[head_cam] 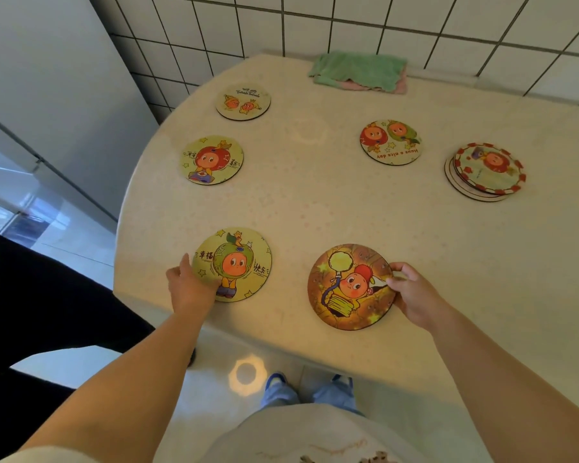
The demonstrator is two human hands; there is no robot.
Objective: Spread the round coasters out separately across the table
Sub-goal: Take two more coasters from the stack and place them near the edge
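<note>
Several round cartoon coasters lie apart on the pale table (315,208). My left hand (189,289) grips the near left edge of a yellow-green coaster (236,262) lying flat near the table's front. My right hand (415,295) pinches the right edge of an orange-brown coaster (348,287), also lying flat. Further back lie a red-haired figure coaster (212,159), a pale coaster (243,101) and a two-figure coaster (391,142). At the right a small stack of coasters (487,171) has a red-rimmed one on top.
A folded green and pink cloth (360,71) lies at the table's back edge against the white tiled wall (348,21). The table's curved left edge drops off beside a grey cabinet (47,105). My feet show on the floor below the front edge.
</note>
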